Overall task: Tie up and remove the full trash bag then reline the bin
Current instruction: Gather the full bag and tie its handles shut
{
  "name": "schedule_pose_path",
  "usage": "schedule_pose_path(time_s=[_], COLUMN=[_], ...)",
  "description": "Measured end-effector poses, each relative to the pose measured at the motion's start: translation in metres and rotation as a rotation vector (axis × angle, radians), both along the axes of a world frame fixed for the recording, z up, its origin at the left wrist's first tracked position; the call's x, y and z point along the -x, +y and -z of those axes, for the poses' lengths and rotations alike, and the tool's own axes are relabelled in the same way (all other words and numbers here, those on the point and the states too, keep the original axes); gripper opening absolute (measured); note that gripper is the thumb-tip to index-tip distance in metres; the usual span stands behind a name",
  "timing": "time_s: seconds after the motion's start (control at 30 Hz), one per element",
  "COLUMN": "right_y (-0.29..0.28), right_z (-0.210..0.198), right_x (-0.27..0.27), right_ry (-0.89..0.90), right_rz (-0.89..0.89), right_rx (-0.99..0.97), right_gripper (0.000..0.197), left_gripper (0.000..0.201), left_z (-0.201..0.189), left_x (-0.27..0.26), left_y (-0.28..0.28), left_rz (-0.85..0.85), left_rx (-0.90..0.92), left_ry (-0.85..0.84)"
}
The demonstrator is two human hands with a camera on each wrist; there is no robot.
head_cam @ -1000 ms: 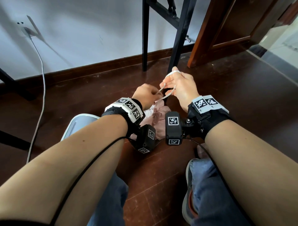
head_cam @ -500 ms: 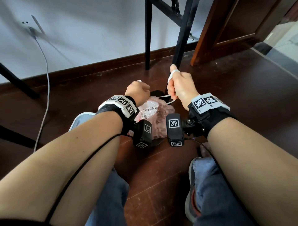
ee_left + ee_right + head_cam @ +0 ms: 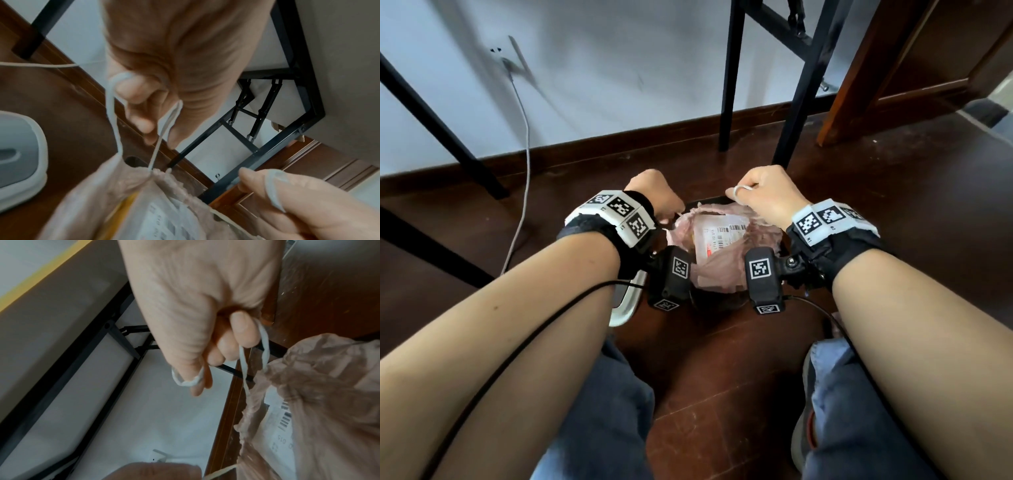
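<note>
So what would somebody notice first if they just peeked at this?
Probably the two hands pulling white drawstrings: the left hand and right hand each grip a loop above the pink trash bag in the middle. Inside the bag, a barcode label shows. A white bin lid lies on the floor, left.

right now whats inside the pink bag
Through the bag, a white package with a barcode label shows, with something yellow beside it. Whatever lies deeper is covered.
</note>
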State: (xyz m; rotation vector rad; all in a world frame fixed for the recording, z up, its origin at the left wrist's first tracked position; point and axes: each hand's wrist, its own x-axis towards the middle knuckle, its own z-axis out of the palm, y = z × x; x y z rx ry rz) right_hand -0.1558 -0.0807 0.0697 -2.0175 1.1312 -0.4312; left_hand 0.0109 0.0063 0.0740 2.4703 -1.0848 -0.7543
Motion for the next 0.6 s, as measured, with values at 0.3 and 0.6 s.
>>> schedule_pose_path(time_s=[0.3,0.6], right_y=[0.017,0.019], right_z=[0.004,0.013], right_x=[-0.016,-0.022], right_ry=[0.163,0.188], right_rz=[-0.124,-0.122], right_rx=[0.078,0.084], right_gripper=[0.014,0.022], left_gripper=[0.017,0.028], left_z=[-0.008,-0.006], left_x=[-0.006,0.000], left_y=[0.017,0.011], left_rz=[0.135,0.030], left_rx=[-0.113,0.255], left_ry=[-0.045,0.280])
